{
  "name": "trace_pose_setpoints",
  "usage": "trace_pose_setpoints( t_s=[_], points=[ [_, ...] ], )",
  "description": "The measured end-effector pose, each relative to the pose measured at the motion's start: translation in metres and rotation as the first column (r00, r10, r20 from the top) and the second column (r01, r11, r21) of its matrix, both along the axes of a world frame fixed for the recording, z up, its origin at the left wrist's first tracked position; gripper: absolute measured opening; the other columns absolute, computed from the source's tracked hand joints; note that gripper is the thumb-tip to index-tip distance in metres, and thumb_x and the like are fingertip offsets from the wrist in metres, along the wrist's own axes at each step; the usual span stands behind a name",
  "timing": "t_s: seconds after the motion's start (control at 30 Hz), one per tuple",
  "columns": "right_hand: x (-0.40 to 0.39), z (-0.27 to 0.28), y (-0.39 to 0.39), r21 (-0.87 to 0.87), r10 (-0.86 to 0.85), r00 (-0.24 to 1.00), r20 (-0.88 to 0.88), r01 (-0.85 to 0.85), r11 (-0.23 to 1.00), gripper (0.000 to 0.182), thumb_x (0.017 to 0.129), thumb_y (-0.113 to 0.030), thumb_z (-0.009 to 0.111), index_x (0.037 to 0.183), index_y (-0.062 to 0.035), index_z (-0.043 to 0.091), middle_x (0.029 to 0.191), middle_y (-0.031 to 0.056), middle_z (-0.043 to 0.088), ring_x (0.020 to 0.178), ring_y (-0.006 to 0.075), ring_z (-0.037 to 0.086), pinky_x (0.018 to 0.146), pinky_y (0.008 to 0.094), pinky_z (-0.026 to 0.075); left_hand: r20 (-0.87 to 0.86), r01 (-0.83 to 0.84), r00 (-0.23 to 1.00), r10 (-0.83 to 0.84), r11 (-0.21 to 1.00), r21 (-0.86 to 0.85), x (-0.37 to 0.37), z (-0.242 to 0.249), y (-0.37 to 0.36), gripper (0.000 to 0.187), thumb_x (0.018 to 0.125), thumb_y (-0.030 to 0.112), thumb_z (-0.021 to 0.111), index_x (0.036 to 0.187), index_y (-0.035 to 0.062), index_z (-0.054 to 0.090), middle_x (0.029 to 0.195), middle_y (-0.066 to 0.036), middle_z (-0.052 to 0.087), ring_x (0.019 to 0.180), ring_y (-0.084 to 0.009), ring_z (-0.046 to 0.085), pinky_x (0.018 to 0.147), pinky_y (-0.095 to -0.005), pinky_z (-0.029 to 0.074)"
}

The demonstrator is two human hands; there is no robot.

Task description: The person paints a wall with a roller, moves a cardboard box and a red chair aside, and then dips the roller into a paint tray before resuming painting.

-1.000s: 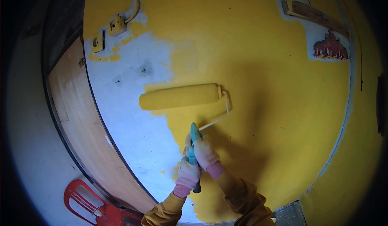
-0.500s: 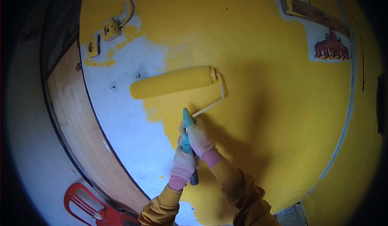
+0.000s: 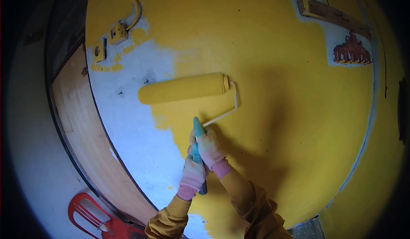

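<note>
A paint roller (image 3: 183, 89) coated in yellow lies against the wall, its sleeve nearly level and tilted slightly up to the right. Its thin frame bends down to a teal handle (image 3: 198, 127). Both my hands, in pale gloves with pink cuffs, are wrapped round that handle. My right hand (image 3: 210, 146) grips the upper part, and my left hand (image 3: 193, 170) grips lower down, just left of it. The handle's dark end shows below my hands. Behind the roller, the wall (image 3: 299, 119) is yellow on the right and bare pale blue-white on the left.
At upper left are a yellow-smeared socket (image 3: 99, 50) and a switch box (image 3: 118, 33) with a cable. Two nails stick out left of the roller. A wooden strip (image 3: 335, 17) is fixed at upper right, above a dark red patch (image 3: 351, 51). A red plastic chair (image 3: 113, 227) stands at lower left.
The roller's right end and my hands sit very slightly lower in view. My grip on the handle looks the same, and the painted area shows no clear difference.
</note>
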State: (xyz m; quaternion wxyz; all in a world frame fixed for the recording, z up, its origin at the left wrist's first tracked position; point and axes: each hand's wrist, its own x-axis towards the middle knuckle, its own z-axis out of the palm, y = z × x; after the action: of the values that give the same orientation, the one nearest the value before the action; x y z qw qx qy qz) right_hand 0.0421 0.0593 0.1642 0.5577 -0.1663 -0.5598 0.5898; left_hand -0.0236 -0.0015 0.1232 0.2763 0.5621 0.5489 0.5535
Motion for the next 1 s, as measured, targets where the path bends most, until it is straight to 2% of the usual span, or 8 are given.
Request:
trace_pose_setpoints(
  t_s=[0.1,0.17,0.23,0.47,0.77,0.87,0.97,1.0],
  points=[
    [-0.002,-0.059,-0.011,0.053,-0.173,0.98,0.101,0.168,0.984,0.05,0.086,-0.044,0.039,0.062,-0.0028,0.051,0.046,0.0058,0.047,0.041,0.0161,0.048,0.042,0.0292,0.041,-0.113,0.029,0.993,0.02,0.909,0.417,-0.013,-0.091,0.024,0.045,0.087,0.016,0.041,0.128,0.0085,0.026,0.099,-0.009,0.053,0.072,-0.0151,0.057,0.057,-0.0271,0.048],
    [0.004,-0.093,-0.022,0.154,-0.205,0.973,0.101,0.189,0.97,0.048,0.087,-0.042,0.038,0.063,-0.0026,0.05,0.045,0.0055,0.044,0.041,0.0168,0.048,0.042,0.0304,0.04,-0.336,0.042,0.93,0.147,0.866,0.497,0.002,-0.103,-0.005,0.057,0.08,0.016,0.052,0.129,0.0075,0.024,0.116,-0.014,0.044,0.089,-0.0228,0.055,0.069,-0.0323,0.048],
    [0.019,-0.105,-0.033,0.193,-0.171,0.98,0.099,0.15,0.97,0.048,0.088,-0.041,0.037,0.061,-0.0033,0.049,0.045,0.0052,0.042,0.041,0.017,0.047,0.041,0.0306,0.04,-0.546,-0.03,0.797,0.258,0.92,0.391,0.017,-0.113,-0.034,0.06,0.071,0.009,0.055,0.123,0.0001,0.025,0.108,-0.026,0.046,0.08,-0.041,0.051,0.064,-0.0431,0.045],
    [0.047,-0.109,-0.049,-0.2,-0.053,0.998,0.014,0.055,0.978,0.047,0.087,-0.044,0.038,0.056,-0.0082,0.038,0.045,0.0033,0.037,0.038,0.016,0.044,0.039,0.0284,0.036,-0.716,-0.035,0.676,0.172,0.979,0.203,0.033,-0.142,-0.024,0.066,0.071,0.014,0.056,0.126,0.0042,0.022,0.102,-0.024,0.048,0.078,-0.0363,0.054,0.064,-0.0424,0.047],
    [0.046,0.008,-0.002,-0.038,-0.061,0.996,-0.07,0.059,0.998,0.044,0.085,-0.048,0.042,0.063,-0.0096,0.041,0.048,0.0016,0.037,0.038,0.0136,0.041,0.037,0.029,0.034,-0.177,0.07,0.984,-0.01,0.94,0.334,0.033,-0.02,0.033,0.037,0.088,0.033,0.037,0.112,0.0051,0.043,0.074,-0.011,0.059,0.063,-0.0194,0.059,0.054,-0.0308,0.047],
    [0.051,-0.017,-0.014,-0.079,-0.058,0.995,-0.087,0.051,0.996,0.044,0.085,-0.047,0.041,0.063,-0.0096,0.041,0.048,0.0018,0.037,0.037,0.0135,0.039,0.036,0.0286,0.033,-0.191,0.08,0.98,-0.058,0.991,0.107,0.037,-0.04,0.017,0.057,0.074,0.013,0.052,0.124,0.0015,0.028,0.096,-0.027,0.048,0.078,-0.0407,0.051,0.066,-0.0453,0.045],
    [0.051,-0.082,-0.034,-0.257,-0.084,0.996,-0.014,0.077,0.963,0.045,0.086,-0.044,0.04,0.057,-0.0096,0.04,0.043,0.0032,0.037,0.035,0.0166,0.04,0.038,0.0303,0.037,-0.554,0.147,0.824,0.117,0.9,0.41,0.034,-0.116,-0.002,0.058,0.073,0.014,0.051,0.125,0.0014,0.027,0.117,-0.032,0.036,0.092,-0.0453,0.048,0.076,-0.0444,0.043],
    [0.054,-0.091,-0.044,-0.325,-0.073,0.997,0.004,0.07,0.943,0.046,0.086,-0.043,0.039,0.056,-0.0095,0.039,0.042,0.0033,0.037,0.034,0.0172,0.039,0.04,0.0305,0.039,-0.093,0.149,0.985,-0.145,0.988,0.033,0.043,-0.119,-0.02,0.055,0.077,0.021,0.052,0.124,0.0024,0.029,0.112,-0.029,0.044,0.093,-0.0431,0.049,0.076,-0.0431,0.043]
  ],
)
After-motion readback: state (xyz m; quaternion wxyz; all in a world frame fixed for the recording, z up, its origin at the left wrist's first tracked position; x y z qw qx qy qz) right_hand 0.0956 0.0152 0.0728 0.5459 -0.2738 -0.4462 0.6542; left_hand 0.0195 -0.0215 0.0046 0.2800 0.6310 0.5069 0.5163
